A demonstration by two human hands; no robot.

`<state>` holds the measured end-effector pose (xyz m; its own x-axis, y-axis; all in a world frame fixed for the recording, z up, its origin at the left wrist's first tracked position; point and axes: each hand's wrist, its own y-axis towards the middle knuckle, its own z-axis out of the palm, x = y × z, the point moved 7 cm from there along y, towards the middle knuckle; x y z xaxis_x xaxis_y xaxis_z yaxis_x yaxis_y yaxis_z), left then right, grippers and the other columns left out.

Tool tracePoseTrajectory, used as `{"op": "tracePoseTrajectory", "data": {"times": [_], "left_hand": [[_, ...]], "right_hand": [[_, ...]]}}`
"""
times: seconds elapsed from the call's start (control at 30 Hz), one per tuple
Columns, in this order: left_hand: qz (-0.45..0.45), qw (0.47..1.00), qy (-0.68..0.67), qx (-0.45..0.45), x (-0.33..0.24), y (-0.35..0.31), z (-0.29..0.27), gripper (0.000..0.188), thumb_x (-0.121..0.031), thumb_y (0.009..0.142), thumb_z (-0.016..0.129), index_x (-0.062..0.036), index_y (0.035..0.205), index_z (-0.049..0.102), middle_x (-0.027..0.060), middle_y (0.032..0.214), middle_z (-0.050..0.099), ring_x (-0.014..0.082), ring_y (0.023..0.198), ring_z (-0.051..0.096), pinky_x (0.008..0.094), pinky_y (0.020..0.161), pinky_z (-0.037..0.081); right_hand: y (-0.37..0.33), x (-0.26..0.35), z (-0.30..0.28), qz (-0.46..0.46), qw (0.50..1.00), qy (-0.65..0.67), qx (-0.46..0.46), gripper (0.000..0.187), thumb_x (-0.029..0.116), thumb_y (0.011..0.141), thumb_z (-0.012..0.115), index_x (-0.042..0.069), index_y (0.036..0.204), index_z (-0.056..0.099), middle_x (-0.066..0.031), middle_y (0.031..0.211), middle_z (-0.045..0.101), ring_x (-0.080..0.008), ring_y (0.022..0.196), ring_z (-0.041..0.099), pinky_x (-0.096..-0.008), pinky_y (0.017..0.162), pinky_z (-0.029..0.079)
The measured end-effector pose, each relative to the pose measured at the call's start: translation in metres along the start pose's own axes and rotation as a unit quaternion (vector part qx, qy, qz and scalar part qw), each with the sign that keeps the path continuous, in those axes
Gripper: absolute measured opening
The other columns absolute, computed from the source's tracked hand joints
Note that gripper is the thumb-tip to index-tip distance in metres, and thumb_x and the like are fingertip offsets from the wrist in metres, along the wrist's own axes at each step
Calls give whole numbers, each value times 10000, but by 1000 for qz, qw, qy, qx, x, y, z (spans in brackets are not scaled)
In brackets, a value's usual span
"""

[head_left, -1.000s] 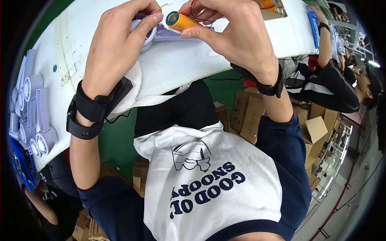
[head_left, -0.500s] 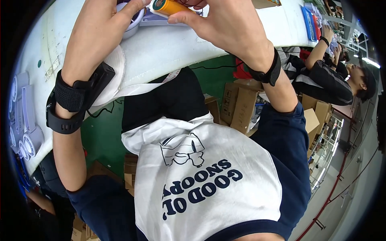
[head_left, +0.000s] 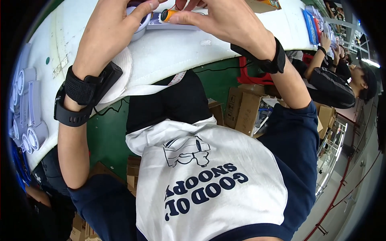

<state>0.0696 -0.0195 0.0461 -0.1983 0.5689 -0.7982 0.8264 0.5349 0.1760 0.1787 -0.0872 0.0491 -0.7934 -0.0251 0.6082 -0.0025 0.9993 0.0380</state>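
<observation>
At the top edge, my left hand (head_left: 114, 28) grips a pale lavender plastic housing (head_left: 140, 33) by its round end, thumb over the rim; its fingertips run partly out of view. A long flat part of the housing (head_left: 177, 27) stretches right along the white table. My right hand (head_left: 219, 20) pinches an orange cylindrical battery (head_left: 169, 15) with a dark end, its thumb pressed on the side. The battery lies over the long part; whether it rests inside cannot be made out. Thin red wire shows by the right fingertips.
A roll of white strip (head_left: 125, 66) sits at the table's near edge, its tail (head_left: 146, 90) hanging across my lap. More lavender housings (head_left: 30, 100) stand at far left. A blue tray (head_left: 310, 26) and a co-worker (head_left: 333, 80) are at right. Cardboard boxes (head_left: 243, 110) lie below.
The battery has moved away toward the top and lies over the housing's long part, showing less of its side. My right hand has shifted with it. The whole view has swung slightly.
</observation>
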Motion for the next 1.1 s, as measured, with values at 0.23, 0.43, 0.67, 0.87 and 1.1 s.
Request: {"op": "tracePoseTrajectory", "data": {"times": [0.23,0.43,0.67,0.87,1.1], "left_hand": [[-14,1000,-13,2,1,2,1,88,-9,844,618,73,825,593,119,691,604,160,653,538,291,655,449],[-5,999,-34,-1,-4,-5,4,79,5,846,608,72,808,590,116,678,595,148,647,527,278,654,441],[27,998,17,57,56,-3,8,141,-119,965,605,20,974,628,37,879,653,116,834,575,230,842,444],[-3,999,11,44,26,4,6,190,-71,892,646,6,1066,650,133,952,676,209,908,638,284,869,471],[-12,980,76,182,10,-3,-4,387,-31,777,685,10,1156,617,158,1100,644,286,1086,610,346,991,436]], "right_hand": [[4,-7,9,-33,999,-22,-2,195,142,800,754,-15,851,650,-173,766,656,-335,698,626,-396,649,480],[3,-32,18,79,994,38,68,196,143,801,756,-16,837,646,-172,757,653,-321,678,616,-389,654,483],[0,-17,21,146,987,-56,49,195,148,839,733,-24,875,648,-144,783,677,-249,728,657,-362,681,505],[-42,16,-55,83,993,12,-84,150,112,862,697,-30,903,669,-148,786,686,-234,730,668,-349,659,513],[-110,-88,-117,186,956,80,-212,158,113,897,673,-13,992,683,-128,856,685,-196,765,667,-317,700,527]]}}
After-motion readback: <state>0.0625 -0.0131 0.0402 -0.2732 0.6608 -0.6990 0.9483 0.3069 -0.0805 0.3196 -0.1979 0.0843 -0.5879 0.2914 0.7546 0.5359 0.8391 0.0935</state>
